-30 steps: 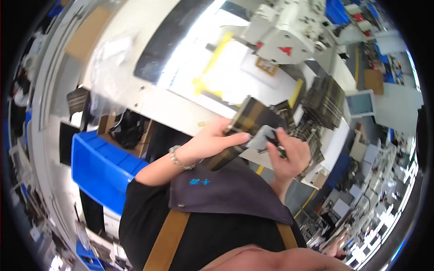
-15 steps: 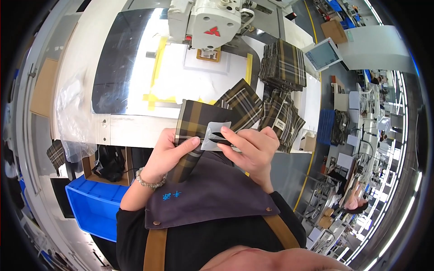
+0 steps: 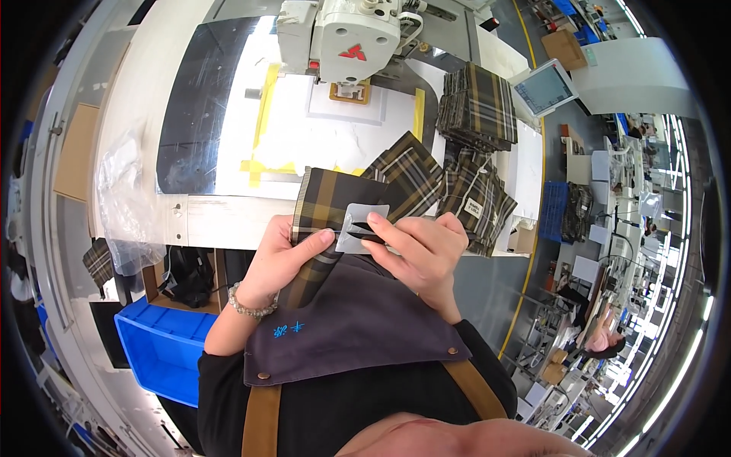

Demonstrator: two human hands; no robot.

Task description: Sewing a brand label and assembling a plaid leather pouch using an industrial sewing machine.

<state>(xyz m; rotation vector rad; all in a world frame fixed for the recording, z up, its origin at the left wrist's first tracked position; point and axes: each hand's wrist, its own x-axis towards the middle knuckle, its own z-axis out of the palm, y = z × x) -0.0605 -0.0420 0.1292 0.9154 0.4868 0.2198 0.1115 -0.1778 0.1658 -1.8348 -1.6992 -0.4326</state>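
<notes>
A folded piece of dark plaid cloth (image 3: 324, 199) with brown and tan stripes hangs in front of my apron. My left hand (image 3: 293, 255) grips it, thumb laid on top near the fold. On the cloth sits a small whitish backing piece (image 3: 371, 210), partly raised. My right hand (image 3: 422, 251) is closed at its right edge, forefinger above and thumb below. Between them shows a dark pointed tool that looks like thread snips (image 3: 368, 229); most of it is hidden by the fingers.
A white sewing machine (image 3: 354, 46) stands behind the work table. Stacked plaid pieces (image 3: 476, 107) and loose ones (image 3: 476, 202) lie at right, near a tilted screen (image 3: 544, 87). Clear plastic (image 3: 126, 206) hangs at left above a blue bin (image 3: 164, 346).
Both hands and the cloth stay nearly in place. The right fingertips have shifted very slightly left along the backing piece. The view has moved a little.
</notes>
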